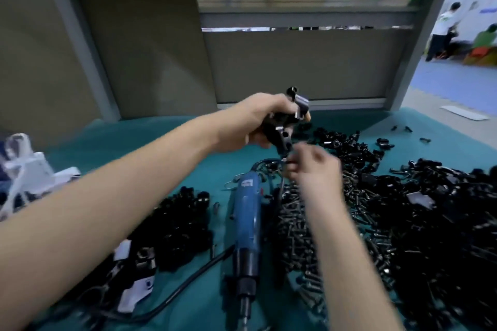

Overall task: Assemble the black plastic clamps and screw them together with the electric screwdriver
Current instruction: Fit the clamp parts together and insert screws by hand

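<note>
**Clamp raised over the counter**

Our left hand point(258, 121) grips one black clamp point(282, 129). Our blurred right hand point(313, 166) curls at its lower end, hold unclear. One electric screwdriver point(246, 212) lies between a parts heap point(183, 223) and a screw heap point(301, 231). Open counter point(134, 137) runs to the far-left edge.

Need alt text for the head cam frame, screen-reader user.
A person's left hand holds a black plastic clamp above a teal-covered table while the right hand, blurred, has its fingertips at the clamp's lower end. A blue electric screwdriver lies on the cloth below, between heaps of black screws and clamp parts.
</note>
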Demonstrator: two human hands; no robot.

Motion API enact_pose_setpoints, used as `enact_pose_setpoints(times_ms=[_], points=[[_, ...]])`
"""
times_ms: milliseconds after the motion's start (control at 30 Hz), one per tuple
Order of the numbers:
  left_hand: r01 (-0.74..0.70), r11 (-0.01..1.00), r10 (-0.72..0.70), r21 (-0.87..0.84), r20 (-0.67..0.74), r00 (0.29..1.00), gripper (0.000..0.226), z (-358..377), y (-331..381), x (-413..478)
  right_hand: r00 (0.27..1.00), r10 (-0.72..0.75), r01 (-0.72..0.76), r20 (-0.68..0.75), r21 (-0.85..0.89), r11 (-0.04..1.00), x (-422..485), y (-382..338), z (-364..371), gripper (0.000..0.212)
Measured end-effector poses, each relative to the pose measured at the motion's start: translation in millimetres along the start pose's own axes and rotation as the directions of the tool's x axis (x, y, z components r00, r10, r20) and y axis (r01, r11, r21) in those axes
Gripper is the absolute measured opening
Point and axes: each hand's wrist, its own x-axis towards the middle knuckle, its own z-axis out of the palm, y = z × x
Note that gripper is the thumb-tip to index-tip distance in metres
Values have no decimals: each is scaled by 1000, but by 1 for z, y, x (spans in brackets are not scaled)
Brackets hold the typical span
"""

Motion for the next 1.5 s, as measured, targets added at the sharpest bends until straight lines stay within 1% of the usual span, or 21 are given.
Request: enact_pose_setpoints(times_ms=[33, 67, 100, 167, 200, 233, 300, 333, 400, 467, 500, 567, 667, 733, 800, 933, 1000, 1133, 1300, 1367, 1500], points=[[-4, 1000, 4, 3, -61, 998, 22, 0, -2, -22, 997, -11, 0, 71, 146, 989, -7, -17, -8, 30], [-22, 997, 31, 72, -127, 991, 16, 0, -7, -43, 980, -63, 19, 186, 228, 974, -15, -30, -16, 36], [-46, 986, 75, 160, -177, 981, 9, 3, -11, -63, 942, -111, 36, 316, 233, 972, -26, -41, -17, 37], [-78, 914, 182, 398, -230, 956, 15, 9, -23, -93, 866, -163, 113, 472, 134, 985, -48, -45, -10, 22], [-61, 867, 205, 494, -243, 948, 9, 14, -29, -107, 861, -171, 156, 479, 72, 985, -57, -40, -5, 13], [-30, 832, 214, 555, -270, 939, 7, 20, -37, -120, 874, -161, 167, 458, 27, 986, -68, -35, -1, 12], [35, 810, 190, 586, -318, 929, 32, 32, -57, -142, 909, -155, 179, 386, -26, 984, -88, -18, 5, 14], [48, 832, 173, 552, -341, 924, 37, 38, -68, -152, 921, -167, 194, 352, -42, 980, -97, -9, 6, 14], [25, 904, 169, 427, -412, 896, 32, 46, -86, -169, 936, -179, 199, 303, -37, 979, -108, 7, 6, 15], [-30, 990, 93, 138, -478, 874, 20, 53, -98, -183, 946, -165, 181, 278, -35, 983, -112, 14, 3, 13], [-65, 997, 40, -35, -489, 871, 17, 55, -100, -189, 946, -157, 179, 283, -53, 983, -113, 15, 0, 12], [-128, 944, -43, -305, -499, 866, 14, 57, -107, -197, 938, -138, 172, 318, -80, 982, -115, 16, -4, 11], [-198, 839, -74, -506, -468, 881, 8, 56, -111, -201, 932, -150, 195, 329, -109, 975, -118, 19, -9, 16], [-209, 825, -67, -525, -458, 886, 10, 55, -114, -202, 930, -186, 233, 318, -116, 966, -118, 19, -11, 15], [-211, 853, -27, -478, -443, 896, 14, 56, -117, -203, 925, -198, 238, 325, -88, 967, -119, 19, -13, 16], [-197, 953, 77, -229, -448, 891, 52, 58, -121, -205, 913, -149, 162, 379, -1, 987, -125, 23, -12, 15], [-190, 958, 77, -213, -448, 891, 60, 58, -120, -205, 916, -131, 123, 379, 47, 991, -128, 24, -11, 11], [-165, 973, 79, -158, -446, 892, 46, 58, -118, -206, 897, -179, 188, 404, 17, 982, -131, 22, -14, 20], [-147, 904, -23, -402, -389, 921, 35, 58, -116, -206, 832, -189, 239, 522, -30, 971, -135, 16, -15, 31], [-143, 894, -34, -425, -382, 924, 38, 59, -116, -206, 840, -180, 220, 512, -17, 975, -135, 16, -15, 28], [-177, 883, -33, -435, -434, 900, 29, 60, -114, -206, 844, -165, 224, 510, -56, 973, -136, 21, -13, 23]])
